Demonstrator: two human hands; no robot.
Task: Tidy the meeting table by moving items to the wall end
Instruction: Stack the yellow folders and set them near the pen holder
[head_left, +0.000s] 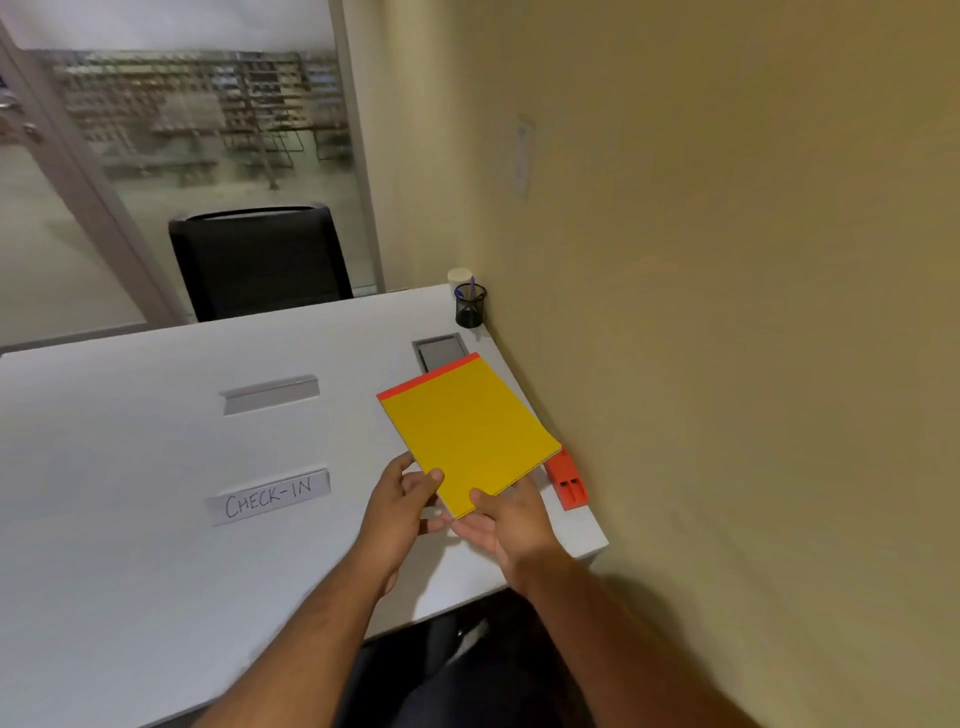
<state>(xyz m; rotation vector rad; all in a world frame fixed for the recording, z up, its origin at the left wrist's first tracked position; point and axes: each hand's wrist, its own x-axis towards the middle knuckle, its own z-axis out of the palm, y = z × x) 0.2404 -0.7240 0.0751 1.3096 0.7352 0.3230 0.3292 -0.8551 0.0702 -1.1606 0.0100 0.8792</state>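
A yellow notepad with a red-orange top strip is held just above the white meeting table, close to the beige wall. My left hand grips its near left corner, thumb on top. My right hand holds the near edge from below, thumb on the cover. An orange stapler-like object lies by the wall, partly hidden under the pad. A black mesh pen cup with a purple pen stands in the far corner beside a white roll.
Two folded name cards rest on the table: a blank one and one reading "CHECK-IN". A grey cable hatch is set into the top near the pad. A black chair stands behind the far edge, before a glass partition.
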